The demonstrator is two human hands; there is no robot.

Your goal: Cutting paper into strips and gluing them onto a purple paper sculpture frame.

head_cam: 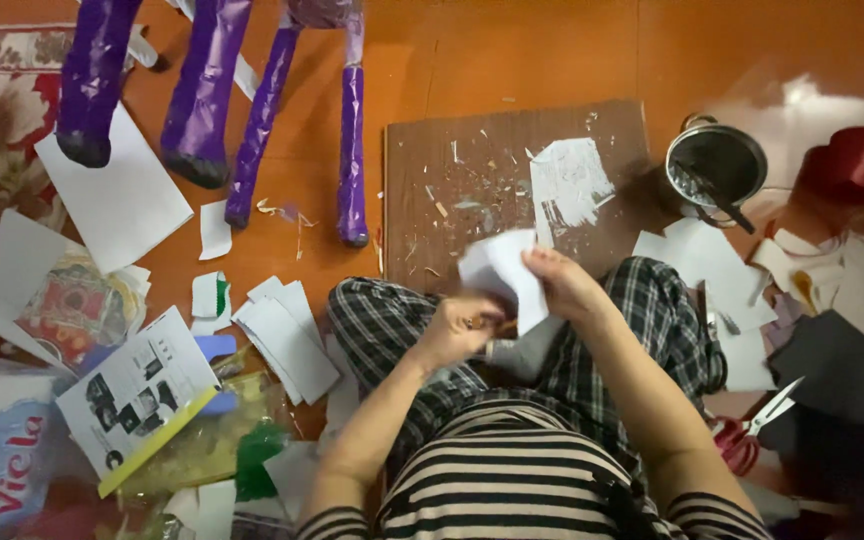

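I sit cross-legged on an orange floor in checked trousers. Both hands meet over my lap on a white piece of paper (500, 272). My left hand (460, 328) is closed on its lower edge. My right hand (564, 285) pinches its right side from above. The paper is bent and held a little above my knees. A brown board (472, 190), smeared with white paper scraps and glue marks, lies on the floor just beyond my hands.
Purple wrapped legs of a figure (202, 100) lie at the top left. White paper sheets (117, 200) and printed leaflets (137, 395) cover the left floor. A metal pot with a brush (717, 165) stands right of the board. Red-handled scissors (752, 425) lie by my right knee.
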